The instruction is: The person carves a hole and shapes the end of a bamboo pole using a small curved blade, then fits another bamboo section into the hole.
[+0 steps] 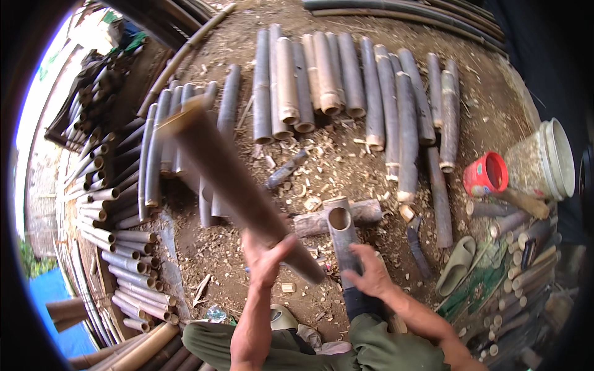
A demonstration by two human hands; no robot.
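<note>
A grey-brown bamboo tube (229, 167), smeared by motion, slants up and to the left in my left hand (266, 256), whose fingers are wrapped round its lower part. In front of my right knee, another bamboo tube (343, 238) with a round hole cut near its far end rests against a short log (309, 224). My right hand (371, 272) is at this tube's right side, thumb and fingers spread apart at its surface; some fingertips are hard to make out. A shorter dark bamboo piece (288, 169) lies beyond the log.
Bamboo tubes (349, 74) lie in a row ahead, with stacks at left (127, 263) and right (526, 272). Wood chips cover the dirt. A dark-handled blade (417, 247), a sandal (456, 266), a red container (486, 173) and a white bucket (532, 161) are at right.
</note>
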